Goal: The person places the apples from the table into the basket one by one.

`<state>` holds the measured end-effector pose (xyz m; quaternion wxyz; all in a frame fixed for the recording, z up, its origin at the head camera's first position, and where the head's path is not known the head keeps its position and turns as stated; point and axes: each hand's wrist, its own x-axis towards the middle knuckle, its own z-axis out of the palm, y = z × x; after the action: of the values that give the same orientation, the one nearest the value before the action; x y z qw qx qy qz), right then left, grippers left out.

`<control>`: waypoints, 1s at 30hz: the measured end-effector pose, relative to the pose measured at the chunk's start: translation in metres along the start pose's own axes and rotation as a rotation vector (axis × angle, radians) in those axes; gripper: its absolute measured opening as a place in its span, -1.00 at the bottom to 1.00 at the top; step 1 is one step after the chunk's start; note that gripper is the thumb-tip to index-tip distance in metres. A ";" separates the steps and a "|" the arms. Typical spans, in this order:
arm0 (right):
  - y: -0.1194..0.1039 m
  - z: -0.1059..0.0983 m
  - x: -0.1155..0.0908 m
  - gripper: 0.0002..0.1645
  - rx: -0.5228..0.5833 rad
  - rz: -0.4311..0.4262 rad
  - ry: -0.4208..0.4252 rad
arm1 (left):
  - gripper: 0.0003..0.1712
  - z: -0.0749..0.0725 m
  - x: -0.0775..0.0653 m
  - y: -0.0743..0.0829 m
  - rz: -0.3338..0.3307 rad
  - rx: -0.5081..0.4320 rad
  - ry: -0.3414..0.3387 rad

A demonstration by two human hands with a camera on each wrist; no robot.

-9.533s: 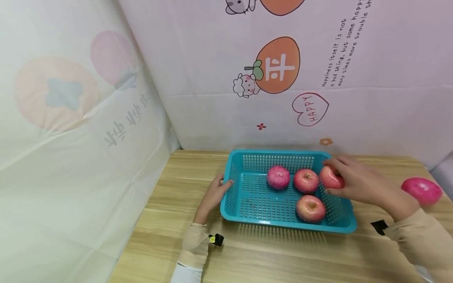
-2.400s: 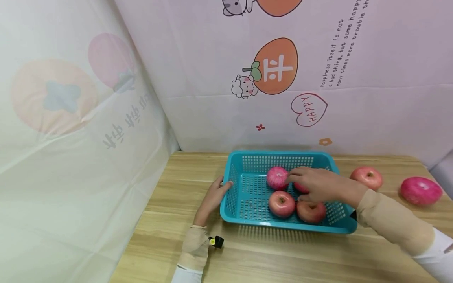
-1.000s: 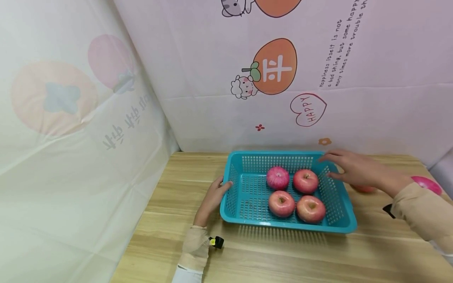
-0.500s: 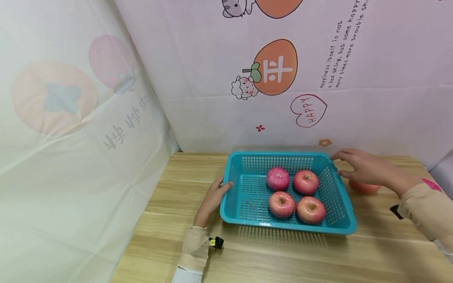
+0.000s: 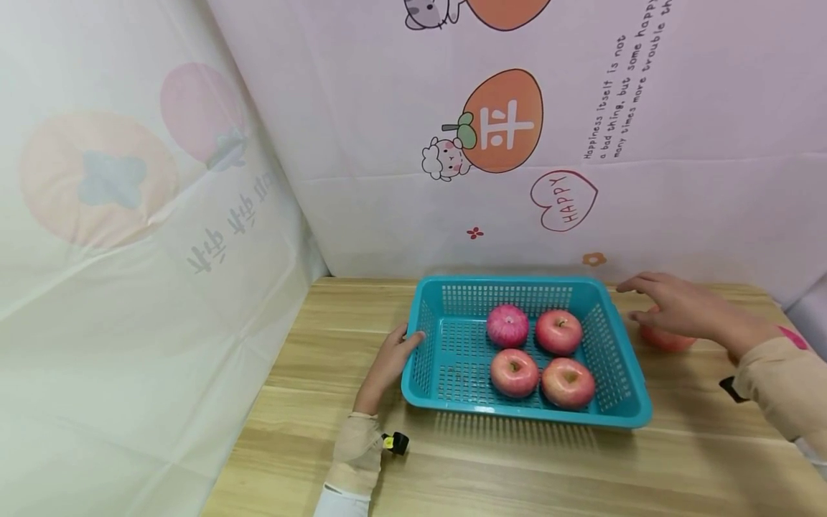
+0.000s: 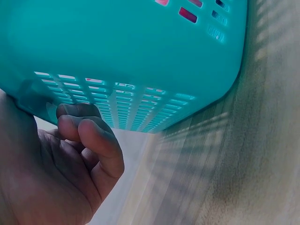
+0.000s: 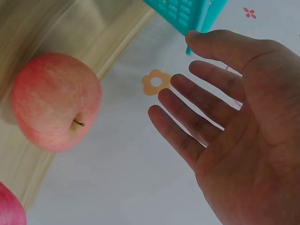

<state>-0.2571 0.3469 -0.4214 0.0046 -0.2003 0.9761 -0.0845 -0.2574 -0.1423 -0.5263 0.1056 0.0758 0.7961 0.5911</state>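
Observation:
My left hand (image 5: 390,357) grips the left rim of a teal plastic basket (image 5: 491,406), thumb over the edge and fingers curled outside. In the left wrist view, those fingers bend against the slotted wall (image 6: 124,101). Inside the basket sit a bright pink streaked round fruit (image 5: 507,326) and three red apples (image 5: 558,332), (image 5: 514,373), (image 5: 568,383). Right of the basket, my right hand (image 5: 688,307) hovers with fingers spread and holds nothing. Another apple (image 5: 665,337) lies on the table below it, partly hidden in the head view; the right wrist view shows this apple (image 7: 56,102) whole, apart from the fingers.
A second bright pink fruit (image 5: 793,337) lies farther right, mostly behind the right sleeve. The wooden table (image 5: 504,474) meets a printed cloth backdrop (image 5: 388,215) behind the basket and a pale cloth (image 5: 129,323) at left.
Since 9.5 s ago, the front-middle apple has appeared in the basket; the right hand no longer grips an apple. From above the basket it has withdrawn right. The left hand stays put.

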 end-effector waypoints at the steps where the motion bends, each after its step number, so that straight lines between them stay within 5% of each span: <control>1: 0.001 0.000 0.000 -0.45 -0.003 0.004 -0.001 | -0.46 0.000 0.000 0.000 0.000 -0.001 0.000; 6: 0.008 0.002 -0.002 -0.46 0.001 0.022 -0.015 | -0.44 0.000 0.000 0.000 -0.003 -0.005 -0.006; 13: 0.018 0.007 -0.007 -0.49 -0.011 -0.006 0.017 | -0.39 -0.005 -0.016 0.031 -0.027 -0.037 -0.063; 30: 0.042 0.025 -0.011 -0.39 -0.023 -0.025 0.014 | -0.41 -0.005 -0.014 0.029 -0.027 -0.014 -0.057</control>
<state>-0.2627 0.3851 -0.4532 -0.0056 -0.2121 0.9744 -0.0745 -0.2452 -0.1420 -0.4960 0.1366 0.0811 0.7894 0.5930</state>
